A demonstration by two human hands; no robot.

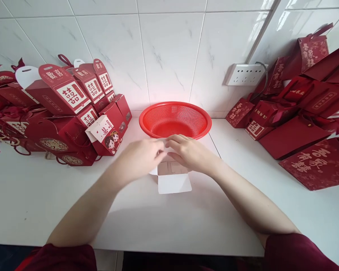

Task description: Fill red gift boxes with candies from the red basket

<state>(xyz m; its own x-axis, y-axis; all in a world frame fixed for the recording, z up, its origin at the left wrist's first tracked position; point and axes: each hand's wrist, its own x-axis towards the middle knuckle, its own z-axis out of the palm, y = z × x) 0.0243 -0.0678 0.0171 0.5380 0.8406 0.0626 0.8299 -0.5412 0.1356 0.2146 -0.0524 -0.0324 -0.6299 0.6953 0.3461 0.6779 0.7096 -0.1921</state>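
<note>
A small paper box [174,183] stands on the white tabletop in front of me, its white front flap folded out toward me. Behind that flap part of its pinkish-brown inside shows. My left hand [142,156], slightly blurred, reaches in from the left with bent fingers at the box's far side. From the right, my right hand [186,150] meets it, fingers curled over and thumb beneath. Both seem to grip the box's raised far part, though my fingers hide most of the contact. Just beyond the hands sits a red plastic colander [175,118].
Red gift boxes [70,96] are piled on the left, with a white-topped carton [104,133] at their near edge. More red boxes and bags [296,131] are stacked on the right. A white power strip [246,74] is on the tiled wall [169,49].
</note>
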